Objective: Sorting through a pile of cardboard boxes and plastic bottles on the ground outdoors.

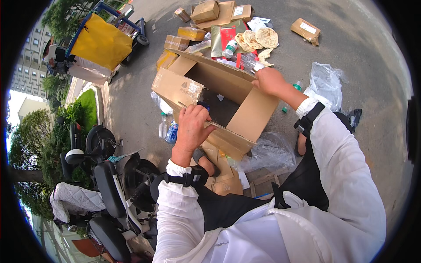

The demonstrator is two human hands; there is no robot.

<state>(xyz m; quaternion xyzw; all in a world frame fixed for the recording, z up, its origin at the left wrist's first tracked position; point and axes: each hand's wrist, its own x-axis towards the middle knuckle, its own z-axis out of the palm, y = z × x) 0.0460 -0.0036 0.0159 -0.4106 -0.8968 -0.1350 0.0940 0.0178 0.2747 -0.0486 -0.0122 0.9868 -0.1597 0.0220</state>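
Observation:
A large cardboard box (251, 115), its flaps spread, is tilted between my hands, with pavement showing through the middle of it. My left hand (194, 126) grips the near edge with the fingers over the corrugated rim. On the far edge my right hand (269, 80) pinches the rim at the upper right. Just beyond the box lie flatbreads (266, 37), a plastic bottle with a green label (230, 48) and a green and red bag (215, 39). Flattened cardboard (228, 179) and a clear plastic bag (271, 151) lie near my feet.
Several small cartons (204, 12) are heaped beyond the box, and one carton (305, 30) lies apart at right. A plastic bag (325, 82) rests right of my right hand. Parked scooters (111, 187) stand at left; a cart with a yellow cover (100, 41) is at upper left.

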